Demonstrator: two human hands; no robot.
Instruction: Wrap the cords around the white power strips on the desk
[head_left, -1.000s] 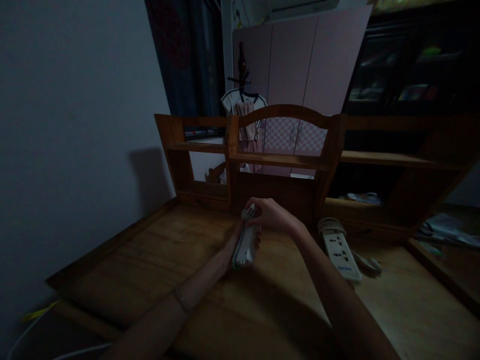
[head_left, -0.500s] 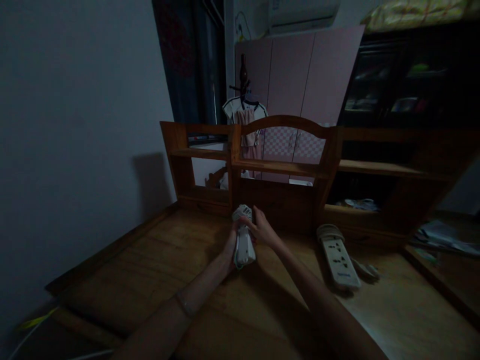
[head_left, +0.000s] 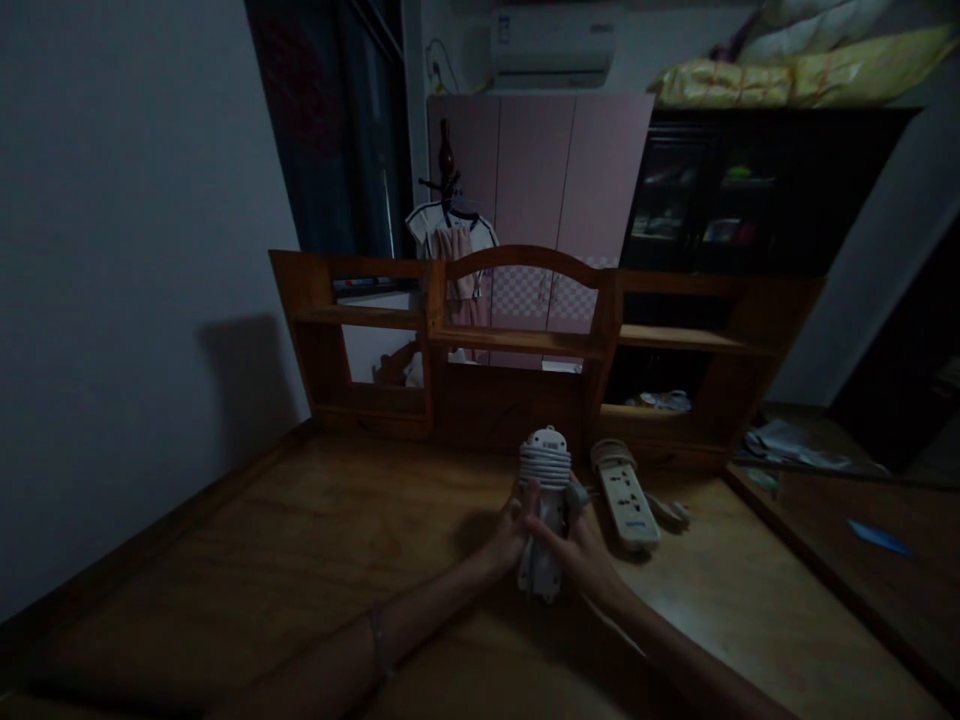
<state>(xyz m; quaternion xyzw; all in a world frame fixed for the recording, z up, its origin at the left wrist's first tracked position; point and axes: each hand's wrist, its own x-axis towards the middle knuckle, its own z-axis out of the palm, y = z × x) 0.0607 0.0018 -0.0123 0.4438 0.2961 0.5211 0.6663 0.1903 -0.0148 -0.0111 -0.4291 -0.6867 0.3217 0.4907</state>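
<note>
Both of my hands hold a white power strip (head_left: 550, 575) above the wooden tabletop. Its cord (head_left: 545, 465) is wound several times around the far end. My left hand (head_left: 510, 535) grips the left side, thumb lying along the top. On the right side, my right hand (head_left: 581, 555) is closed around the strip, its thumb reaching across it. A grey piece that looks like the plug (head_left: 576, 497) sticks out by the right fingers. Just to the right, a second power strip (head_left: 628, 505) lies on the tabletop with its sockets facing up and its cord coiled at the far end.
A wooden shelf unit (head_left: 517, 342) stands along the back of the tabletop (head_left: 337, 540). The wall (head_left: 135, 250) borders the left side. At the right runs a raised wooden edge (head_left: 795, 540), with a blue flat item (head_left: 877, 537) beyond it.
The power strip in my hands has moved to the right and been turned, so its wound cord now shows at the far end. My view has swung a little to the right.
</note>
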